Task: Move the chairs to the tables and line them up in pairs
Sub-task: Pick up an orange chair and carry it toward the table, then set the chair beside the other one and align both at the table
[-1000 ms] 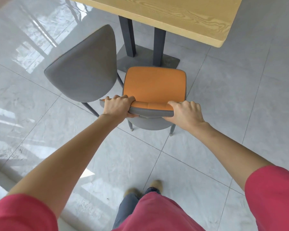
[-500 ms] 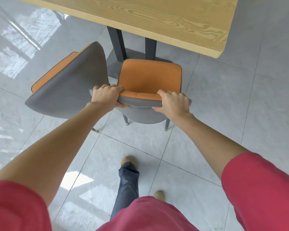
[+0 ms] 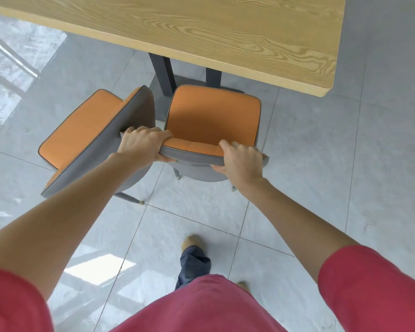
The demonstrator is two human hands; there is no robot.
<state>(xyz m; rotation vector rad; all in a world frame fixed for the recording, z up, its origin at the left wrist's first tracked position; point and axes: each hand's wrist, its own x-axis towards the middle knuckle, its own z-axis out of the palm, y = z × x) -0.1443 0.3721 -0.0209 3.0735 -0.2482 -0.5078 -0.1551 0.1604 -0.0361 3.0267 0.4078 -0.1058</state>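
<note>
Orange and grey, the chair (image 3: 213,121) is standing at the long edge of the wooden table (image 3: 225,32), its seat front nearly under the tabletop, and a person in a red shirt is gripping the top of its backrest with both hands. The left hand (image 3: 143,146) is closing around the left end and the right hand (image 3: 241,161) around the right end. A second chair (image 3: 91,137) is standing just beside it on the left, turned at an angle, on the grey tiled floor (image 3: 345,164).
</note>
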